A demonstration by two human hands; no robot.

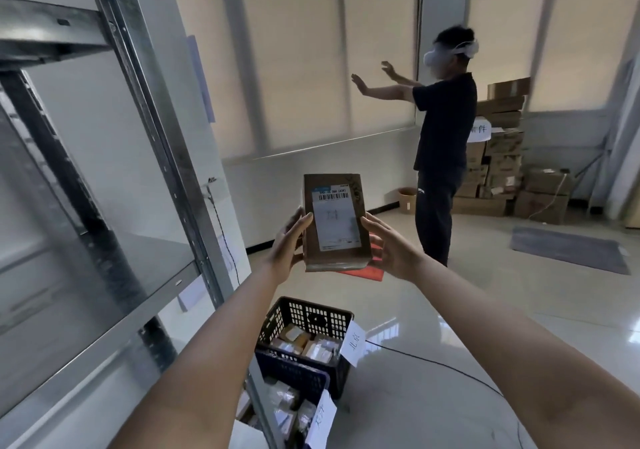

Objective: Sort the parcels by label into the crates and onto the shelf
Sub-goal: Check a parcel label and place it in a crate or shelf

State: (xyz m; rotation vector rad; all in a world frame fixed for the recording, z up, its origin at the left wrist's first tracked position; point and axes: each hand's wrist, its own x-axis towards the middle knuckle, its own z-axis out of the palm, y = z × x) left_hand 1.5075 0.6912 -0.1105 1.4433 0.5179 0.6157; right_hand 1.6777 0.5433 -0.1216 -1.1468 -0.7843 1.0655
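Arms outstretched, left hand (289, 244) and right hand (388, 249) grip the upright parcel (334, 223) between them.

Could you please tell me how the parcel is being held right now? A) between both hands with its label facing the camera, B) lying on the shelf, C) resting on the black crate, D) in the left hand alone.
A: the parcel is up in the air between the left hand and right hand, label toward the camera, above the black crate.
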